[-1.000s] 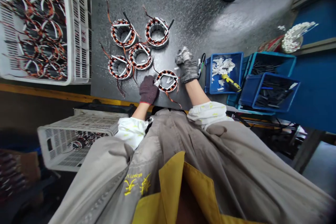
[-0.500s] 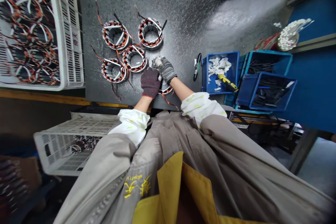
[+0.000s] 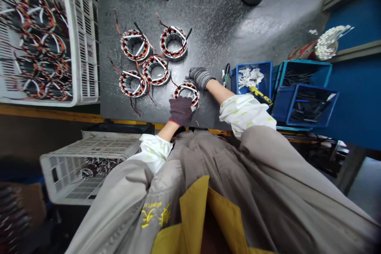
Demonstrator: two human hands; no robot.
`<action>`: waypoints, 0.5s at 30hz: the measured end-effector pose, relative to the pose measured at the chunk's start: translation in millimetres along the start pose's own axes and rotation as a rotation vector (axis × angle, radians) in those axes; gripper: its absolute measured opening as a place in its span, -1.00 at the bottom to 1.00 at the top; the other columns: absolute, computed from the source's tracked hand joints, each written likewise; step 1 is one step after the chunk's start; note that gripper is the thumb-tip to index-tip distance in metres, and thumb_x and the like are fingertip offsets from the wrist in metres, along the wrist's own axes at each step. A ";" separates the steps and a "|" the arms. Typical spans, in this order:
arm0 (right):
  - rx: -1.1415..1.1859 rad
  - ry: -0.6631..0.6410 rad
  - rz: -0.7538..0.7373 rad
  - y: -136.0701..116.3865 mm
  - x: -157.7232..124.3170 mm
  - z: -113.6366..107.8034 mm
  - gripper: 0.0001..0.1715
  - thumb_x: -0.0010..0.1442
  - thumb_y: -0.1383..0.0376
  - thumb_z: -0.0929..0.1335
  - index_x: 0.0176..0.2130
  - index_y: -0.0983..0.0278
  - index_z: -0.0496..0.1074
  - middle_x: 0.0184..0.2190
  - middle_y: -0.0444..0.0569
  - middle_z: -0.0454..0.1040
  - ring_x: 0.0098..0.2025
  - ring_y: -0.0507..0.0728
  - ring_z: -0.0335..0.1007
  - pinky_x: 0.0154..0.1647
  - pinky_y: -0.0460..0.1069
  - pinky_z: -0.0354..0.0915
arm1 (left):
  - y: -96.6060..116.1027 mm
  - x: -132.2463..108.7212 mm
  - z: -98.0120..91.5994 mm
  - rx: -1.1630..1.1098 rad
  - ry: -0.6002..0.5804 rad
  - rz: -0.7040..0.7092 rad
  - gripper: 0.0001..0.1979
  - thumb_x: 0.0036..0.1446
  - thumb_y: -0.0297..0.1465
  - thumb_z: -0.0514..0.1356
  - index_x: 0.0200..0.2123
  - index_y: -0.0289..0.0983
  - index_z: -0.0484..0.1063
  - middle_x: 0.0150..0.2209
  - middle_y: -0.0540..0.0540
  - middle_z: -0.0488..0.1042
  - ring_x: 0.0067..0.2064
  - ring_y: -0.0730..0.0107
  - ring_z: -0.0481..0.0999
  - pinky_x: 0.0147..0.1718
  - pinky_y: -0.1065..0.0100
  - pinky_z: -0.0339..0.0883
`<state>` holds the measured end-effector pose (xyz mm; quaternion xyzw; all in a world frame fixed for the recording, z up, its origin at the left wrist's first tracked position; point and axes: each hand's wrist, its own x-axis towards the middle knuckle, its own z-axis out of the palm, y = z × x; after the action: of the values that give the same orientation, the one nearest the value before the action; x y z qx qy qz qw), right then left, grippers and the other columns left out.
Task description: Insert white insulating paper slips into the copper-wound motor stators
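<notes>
Gloved hands: two, the left hand (image 3: 180,110) in a dark glove and the right hand (image 3: 200,76) in a grey one.
Wound stators on the table: five. One (image 3: 186,92) lies between the hands; four (image 3: 133,44) (image 3: 173,41) (image 3: 156,69) (image 3: 131,83) are clustered beyond and to the left of the left hand.
White crates: two, both left of the left hand, one (image 3: 77,47) farther off and one (image 3: 89,147) nearer the body; the stators inside are too tangled to count.
Blue bins: three (image 3: 251,64) (image 3: 306,62) (image 3: 279,103), right of the right hand.
Pen: one (image 3: 226,72), just right of the right hand.
Yellow-handled tool: one (image 3: 260,94), in the nearest bin.
</notes>
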<state>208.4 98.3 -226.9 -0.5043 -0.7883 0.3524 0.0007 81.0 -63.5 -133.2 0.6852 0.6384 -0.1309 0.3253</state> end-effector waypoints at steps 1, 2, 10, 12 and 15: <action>-0.037 -0.043 0.017 2.4 -4.8 -3.7 -0.84 0.28 0.27 0.58 -0.18 0.33 0.71 -0.09 0.16 0.74 0.05 0.32 0.65 0.30 0.21 0.46 | -9.6 2.3 -7.1 -0.043 0.007 0.004 -0.59 0.40 -0.20 0.27 0.22 -0.19 0.61 0.21 -0.32 0.68 0.31 -0.24 0.55 0.27 -0.13 0.36; -0.052 -0.070 0.037 5.8 -13.0 -7.6 -0.84 0.30 0.29 0.56 -0.14 0.34 0.72 -0.04 0.18 0.74 0.07 0.34 0.65 0.31 0.23 0.44 | -20.7 3.5 -14.2 -0.108 0.017 0.003 -0.56 0.38 -0.15 0.30 0.23 -0.18 0.60 0.22 -0.29 0.68 0.30 -0.20 0.57 0.26 -0.06 0.39; -0.005 -0.080 0.107 -22.8 -106.8 4.7 -0.42 0.36 0.21 0.53 0.29 0.35 0.60 0.24 0.26 0.65 0.13 0.31 0.61 0.22 0.09 0.48 | -87.5 -12.6 -21.4 -0.386 0.063 0.013 -0.49 0.25 0.03 0.41 0.08 -0.20 0.65 0.13 -0.23 0.72 0.17 -0.06 0.65 0.20 0.10 0.51; -0.137 -0.159 0.095 -41.4 -111.0 15.2 -0.46 0.39 0.26 0.49 0.28 0.40 0.60 0.29 0.33 0.60 0.19 0.33 0.60 0.27 0.08 0.45 | -81.9 -15.5 -18.6 -0.244 0.041 0.004 -0.53 0.26 0.00 0.41 0.06 -0.20 0.66 0.12 -0.27 0.71 0.21 -0.14 0.64 0.23 0.05 0.48; -0.107 -0.132 0.229 -47.2 -107.3 20.8 -0.61 0.48 0.34 0.36 0.17 0.39 0.65 0.21 0.33 0.64 0.17 0.32 0.61 0.28 0.08 0.44 | -61.4 -10.8 -23.9 -0.070 0.019 -0.008 -0.55 0.35 -0.04 0.33 0.11 -0.21 0.65 0.14 -0.31 0.69 0.24 -0.20 0.62 0.21 0.03 0.44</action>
<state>216.2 -10.0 -178.2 -0.5660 -0.7418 0.3398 -0.1182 14.8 -59.0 -125.8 0.6721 0.6485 -0.1033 0.3422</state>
